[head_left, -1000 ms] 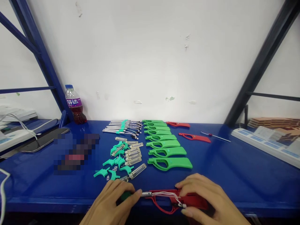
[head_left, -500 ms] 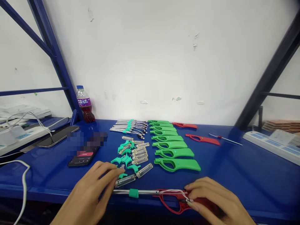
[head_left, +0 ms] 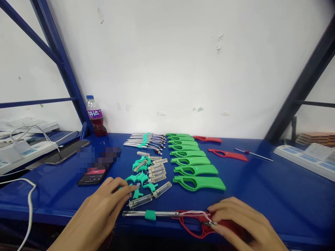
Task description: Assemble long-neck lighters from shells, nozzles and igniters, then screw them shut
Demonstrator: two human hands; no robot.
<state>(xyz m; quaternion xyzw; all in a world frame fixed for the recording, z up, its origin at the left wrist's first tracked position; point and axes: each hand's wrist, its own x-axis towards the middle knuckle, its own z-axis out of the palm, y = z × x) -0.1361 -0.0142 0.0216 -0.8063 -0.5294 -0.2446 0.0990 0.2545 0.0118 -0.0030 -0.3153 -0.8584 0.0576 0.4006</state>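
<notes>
My right hand [head_left: 239, 223] grips a red lighter handle shell [head_left: 193, 230] at the table's front edge, thumb and fingers around its wide end. White wires [head_left: 195, 212] and a small black part lie in the shell by those fingertips. A metal lighter tube [head_left: 138, 213] with a teal sleeve [head_left: 150, 215] extends leftward from the shell. My left hand [head_left: 104, 202] is over the loose parts, fingers stretched and slightly apart, index fingertip at a teal trigger [head_left: 138, 193]. More teal triggers and clear fuel tanks [head_left: 140, 201] lie beside it.
Green handle shells [head_left: 200, 183] form a column, with red shells [head_left: 227, 154] and a screwdriver [head_left: 252, 154] to their right. Several wired metal tubes [head_left: 138, 143] lie at the back. Phones [head_left: 95, 174], a drink bottle [head_left: 95, 116] and a power strip [head_left: 300, 160] stand around.
My left hand has moved slightly left, away from the tube's end, which now shows fully. The teal trigger at its fingertip has shifted a little. My right hand stays on the red shell.
</notes>
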